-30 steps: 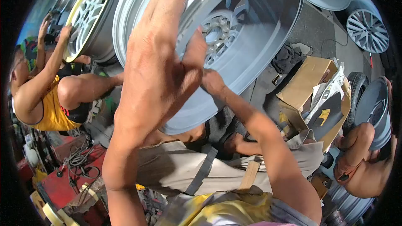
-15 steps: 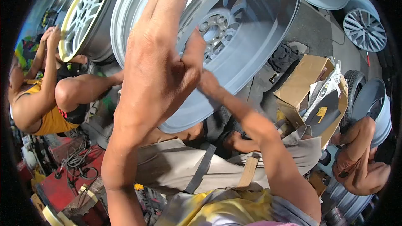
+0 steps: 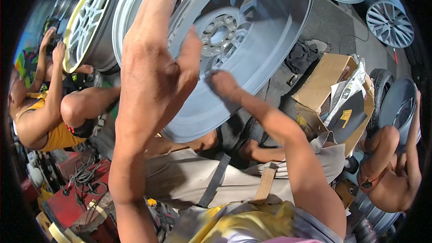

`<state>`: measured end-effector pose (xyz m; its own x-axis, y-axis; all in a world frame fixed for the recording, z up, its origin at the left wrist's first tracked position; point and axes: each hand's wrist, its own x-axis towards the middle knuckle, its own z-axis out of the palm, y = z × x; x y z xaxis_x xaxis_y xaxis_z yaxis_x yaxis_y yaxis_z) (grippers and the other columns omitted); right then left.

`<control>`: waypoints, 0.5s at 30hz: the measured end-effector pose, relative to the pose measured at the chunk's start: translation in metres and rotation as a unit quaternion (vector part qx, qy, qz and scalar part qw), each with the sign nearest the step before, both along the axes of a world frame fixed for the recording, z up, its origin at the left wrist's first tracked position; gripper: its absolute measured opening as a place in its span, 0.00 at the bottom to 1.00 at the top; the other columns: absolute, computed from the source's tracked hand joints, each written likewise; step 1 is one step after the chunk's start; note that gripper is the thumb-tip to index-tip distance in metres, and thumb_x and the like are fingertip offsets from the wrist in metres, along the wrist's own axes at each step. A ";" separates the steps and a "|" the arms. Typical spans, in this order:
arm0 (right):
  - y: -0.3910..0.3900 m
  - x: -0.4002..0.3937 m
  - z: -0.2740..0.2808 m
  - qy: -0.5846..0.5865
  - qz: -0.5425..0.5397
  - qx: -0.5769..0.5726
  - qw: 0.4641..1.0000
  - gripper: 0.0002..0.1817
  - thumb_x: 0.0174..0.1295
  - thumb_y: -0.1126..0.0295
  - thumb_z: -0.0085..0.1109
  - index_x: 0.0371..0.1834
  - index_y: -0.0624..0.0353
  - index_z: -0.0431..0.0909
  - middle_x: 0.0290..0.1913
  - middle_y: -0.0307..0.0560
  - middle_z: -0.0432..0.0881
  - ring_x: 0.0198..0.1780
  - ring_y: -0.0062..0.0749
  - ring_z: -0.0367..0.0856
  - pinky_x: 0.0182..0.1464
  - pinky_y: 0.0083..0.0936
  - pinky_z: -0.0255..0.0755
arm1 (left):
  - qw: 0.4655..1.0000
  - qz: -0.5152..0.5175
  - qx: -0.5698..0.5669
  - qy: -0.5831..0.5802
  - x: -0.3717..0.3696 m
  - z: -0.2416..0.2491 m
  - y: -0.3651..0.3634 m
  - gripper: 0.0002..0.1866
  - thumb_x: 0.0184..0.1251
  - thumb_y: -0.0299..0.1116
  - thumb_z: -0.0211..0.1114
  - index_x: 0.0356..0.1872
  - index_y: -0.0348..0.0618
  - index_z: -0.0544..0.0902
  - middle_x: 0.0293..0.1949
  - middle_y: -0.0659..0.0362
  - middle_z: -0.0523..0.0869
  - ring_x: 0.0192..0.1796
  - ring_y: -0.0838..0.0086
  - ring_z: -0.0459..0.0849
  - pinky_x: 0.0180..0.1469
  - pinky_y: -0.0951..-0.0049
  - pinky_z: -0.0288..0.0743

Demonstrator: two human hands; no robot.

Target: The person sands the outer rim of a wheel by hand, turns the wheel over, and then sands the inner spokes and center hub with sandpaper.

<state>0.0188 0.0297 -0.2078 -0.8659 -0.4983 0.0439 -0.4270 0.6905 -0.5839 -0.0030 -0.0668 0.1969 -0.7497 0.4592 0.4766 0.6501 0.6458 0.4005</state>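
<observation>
A grey-primed car wheel rim [image 3: 265, 69] stands tilted before me, its open barrel facing me and its hub and spokes deep inside. My left hand [image 3: 155, 54] is closed over the near upper edge of the rim, thumb on the inner side and fingers over the lip. Inside the barrel, my right hand [image 3: 225, 86] lies against the lower inner wall, fingers curled and blurred by motion. Something dark shows at its fingertips, too smeared to name.
A cardboard box [image 3: 321, 81] with papers and dark sheets stands right, near a tyre [image 3: 380, 85] and a multi-spoke wheel [image 3: 389, 24]. At left, a person [image 3: 49, 112] handles a yellow-edged wheel [image 3: 90, 22]; another person [image 3: 391, 171] sits at right. Cables lie on a red case [image 3: 81, 193].
My right hand has come out from behind my left hand and shows within the barrel. The rim and my left hand sit slightly further left in view. The person at right has raised an arm.
</observation>
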 end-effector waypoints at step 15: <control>0.022 -0.004 0.008 0.059 -0.001 0.036 0.998 0.09 0.60 0.68 0.58 0.39 0.58 0.83 0.41 0.53 0.84 0.44 0.50 0.85 0.48 0.44 0.78 | 0.996 -0.007 0.053 -0.067 0.004 -0.002 -0.002 0.18 0.68 0.23 0.59 0.59 0.33 0.74 0.46 0.53 0.82 0.47 0.75 0.83 0.53 0.76 0.75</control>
<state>0.0152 0.0518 -0.2001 -0.8583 -0.5014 0.1092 -0.4875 0.7302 -0.4786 0.0014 -0.0688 0.1949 -0.8035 0.4230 0.4189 0.5952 0.5859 0.5500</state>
